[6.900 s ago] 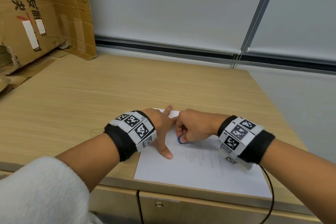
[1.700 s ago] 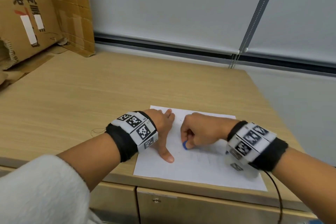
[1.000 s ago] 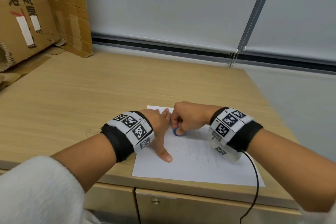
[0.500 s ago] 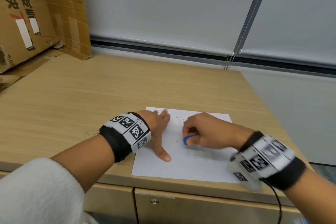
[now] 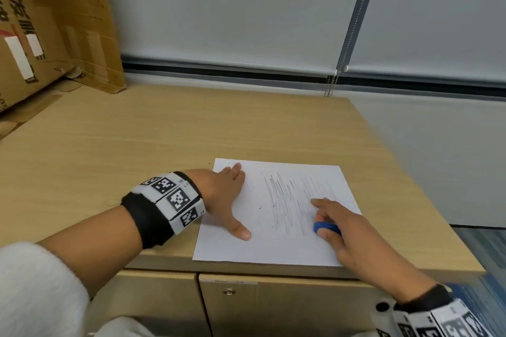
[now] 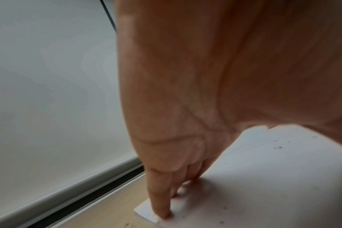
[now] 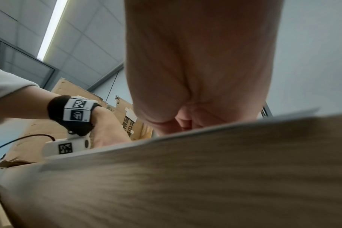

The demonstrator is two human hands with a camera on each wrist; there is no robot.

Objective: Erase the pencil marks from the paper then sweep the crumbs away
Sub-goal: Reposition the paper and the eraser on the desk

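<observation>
A white sheet of paper (image 5: pixel 241 249) lies at the desk's front edge, with grey pencil scribbles (image 5: pixel 287 202) across its middle. My left hand (image 5: pixel 227 197) lies flat on the sheet's left side, fingers straight and thumb spread, pressing it down. In the left wrist view its fingertips (image 6: pixel 162 211) press near the paper's far corner (image 6: pixel 146 212). My right hand (image 5: pixel 339 224) pinches a blue eraser (image 5: pixel 327 227) against the paper at the scribbles' lower right. A few dark crumbs (image 5: pixel 259 208) dot the sheet. The right wrist view shows only the palm (image 7: pixel 201 77) above the desk edge.
The wooden desk (image 5: pixel 137 145) ends just right of the paper and at the front, above cabinet doors (image 5: pixel 273 306). Cardboard boxes (image 5: pixel 49 22) lean at the back left. Window blinds with a bead chain (image 5: pixel 331 85) run along the back.
My right hand has drawn the eraser back and to the right, from the sheet's middle to its lower right, uncovering the scribbles. The left hand stays pressed on the paper.
</observation>
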